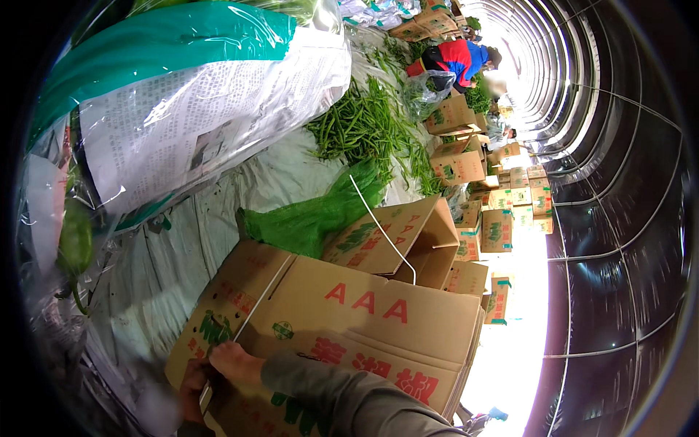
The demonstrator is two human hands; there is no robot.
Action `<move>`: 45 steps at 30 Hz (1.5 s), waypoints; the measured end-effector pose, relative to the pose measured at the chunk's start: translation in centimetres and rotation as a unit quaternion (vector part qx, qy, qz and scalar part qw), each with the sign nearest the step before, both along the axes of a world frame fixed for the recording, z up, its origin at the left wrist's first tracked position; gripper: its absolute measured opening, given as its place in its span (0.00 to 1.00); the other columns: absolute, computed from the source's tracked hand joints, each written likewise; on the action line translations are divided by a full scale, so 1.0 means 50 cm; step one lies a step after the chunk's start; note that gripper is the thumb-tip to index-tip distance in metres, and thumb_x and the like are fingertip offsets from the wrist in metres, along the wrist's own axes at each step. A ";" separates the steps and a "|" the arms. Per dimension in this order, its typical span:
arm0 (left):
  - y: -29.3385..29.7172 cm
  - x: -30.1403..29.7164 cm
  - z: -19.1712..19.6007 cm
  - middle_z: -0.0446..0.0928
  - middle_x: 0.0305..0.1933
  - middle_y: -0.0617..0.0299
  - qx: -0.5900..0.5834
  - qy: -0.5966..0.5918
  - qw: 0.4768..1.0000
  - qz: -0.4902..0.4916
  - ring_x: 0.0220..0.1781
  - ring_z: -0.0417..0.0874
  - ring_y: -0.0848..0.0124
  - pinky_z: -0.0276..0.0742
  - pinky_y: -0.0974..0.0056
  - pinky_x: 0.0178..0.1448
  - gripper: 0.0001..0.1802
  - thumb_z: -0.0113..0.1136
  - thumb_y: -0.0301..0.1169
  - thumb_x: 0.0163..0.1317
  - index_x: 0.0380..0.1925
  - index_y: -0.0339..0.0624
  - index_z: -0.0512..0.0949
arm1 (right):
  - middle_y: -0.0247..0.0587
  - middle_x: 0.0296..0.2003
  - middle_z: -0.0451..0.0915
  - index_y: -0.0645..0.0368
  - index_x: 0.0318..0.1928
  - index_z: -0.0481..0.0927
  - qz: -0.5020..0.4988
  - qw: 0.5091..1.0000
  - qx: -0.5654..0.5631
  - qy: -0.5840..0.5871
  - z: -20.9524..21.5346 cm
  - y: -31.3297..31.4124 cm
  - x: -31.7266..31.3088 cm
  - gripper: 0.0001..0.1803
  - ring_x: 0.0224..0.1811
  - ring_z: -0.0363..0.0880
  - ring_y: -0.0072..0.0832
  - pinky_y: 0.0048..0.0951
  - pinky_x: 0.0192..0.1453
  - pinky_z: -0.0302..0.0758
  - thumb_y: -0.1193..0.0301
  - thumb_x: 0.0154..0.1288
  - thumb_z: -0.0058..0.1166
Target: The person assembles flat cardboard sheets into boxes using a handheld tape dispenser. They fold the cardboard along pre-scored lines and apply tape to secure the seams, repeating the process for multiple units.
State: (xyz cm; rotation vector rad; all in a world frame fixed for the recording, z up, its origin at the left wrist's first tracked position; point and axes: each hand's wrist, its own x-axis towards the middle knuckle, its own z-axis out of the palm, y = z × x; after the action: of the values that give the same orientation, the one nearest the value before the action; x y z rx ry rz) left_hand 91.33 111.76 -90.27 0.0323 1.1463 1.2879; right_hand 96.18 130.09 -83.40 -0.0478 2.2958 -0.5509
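Here, both hands pinch a white strap point(256, 304) at the near edge of the stack of flattened cardboard boxes point(349, 320), right hand point(237, 362) above left hand point(193, 382); uneven tension could likely slide the strap off the corner.

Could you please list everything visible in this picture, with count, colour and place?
flat cardboard boxes: one bundle, brown with red and green print, lower centre, under the hands
strap: one, white, across the bundle
mesh bag: one, green, behind the bundle
open carton: one, brown, centre
green pods: a large heap, upper centre, on a white sheet
plastic sack: one, clear with teal and white, upper left
stacked cartons: many, brown, right of centre
person: one, red and blue top, crouched at top
left hand: at the bundle's near edge
right hand: on the strap, grey sleeve
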 end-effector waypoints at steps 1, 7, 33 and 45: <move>-0.006 0.007 -0.005 0.84 0.31 0.65 -0.011 -0.007 1.000 0.011 0.35 0.82 0.75 0.77 0.66 0.41 0.12 0.58 0.20 0.53 0.36 0.33 0.86 | 0.45 0.31 0.85 0.56 0.29 0.87 0.001 1.000 -0.001 -0.003 0.001 -0.002 0.000 0.06 0.38 0.87 0.42 0.40 0.42 0.82 0.71 0.47 0.64; 0.001 0.018 -0.015 0.84 0.33 0.64 -0.077 0.154 0.984 -0.033 0.36 0.81 0.73 0.77 0.63 0.42 0.09 0.62 0.21 0.53 0.35 0.32 0.86 | 0.46 0.30 0.85 0.57 0.27 0.87 -0.014 0.999 0.026 0.015 0.004 -0.020 -0.001 0.05 0.36 0.87 0.42 0.40 0.36 0.82 0.70 0.48 0.62; -0.020 0.040 -0.035 0.81 0.31 0.62 -0.178 0.218 0.936 0.210 0.32 0.79 0.71 0.75 0.62 0.38 0.08 0.64 0.31 0.60 0.33 0.37 0.84 | 0.44 0.31 0.83 0.54 0.33 0.86 -0.243 0.930 0.190 0.200 0.139 0.318 -0.158 0.11 0.36 0.83 0.45 0.47 0.43 0.77 0.61 0.59 0.57; -0.096 -0.089 0.505 0.74 0.50 0.54 -0.221 0.491 0.836 0.101 0.50 0.74 0.56 0.70 0.55 0.55 0.17 0.63 0.37 0.63 0.50 0.43 0.78 | 0.52 0.52 0.80 0.65 0.50 0.82 -0.054 0.956 -0.200 -0.205 0.265 0.204 -0.051 0.40 0.55 0.77 0.46 0.49 0.56 0.72 0.36 0.64 0.51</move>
State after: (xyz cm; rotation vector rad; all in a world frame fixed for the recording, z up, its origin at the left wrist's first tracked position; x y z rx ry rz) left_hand 86.86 106.94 -65.03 0.2629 2.3743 1.1526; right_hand 93.63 140.29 -70.14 -0.0033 1.7635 -0.9790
